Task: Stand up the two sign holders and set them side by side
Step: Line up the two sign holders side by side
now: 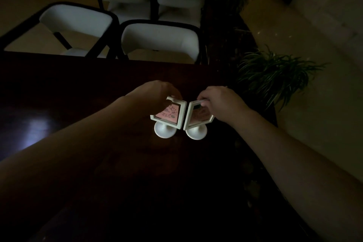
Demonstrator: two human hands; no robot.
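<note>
Two white sign holders (182, 117) are standing upright, frames touching, on the bench (78, 88); left hand (157, 92) and right hand (220, 102) are each pinching a top edge.

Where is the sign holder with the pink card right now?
In the head view, the pink-card sign holder stands upright mid-table under the left hand, immediately left of the other sign holder, which the right hand grips.

- Left sign holder (168, 117) and right sign holder (197, 122) stand on the table (78, 88), frames touching.
- Left hand (157, 92) on the left frame's top; right hand (220, 102) on the right's.
- Chairs (160, 40) behind the table; plant (273, 76) to its right.
</note>
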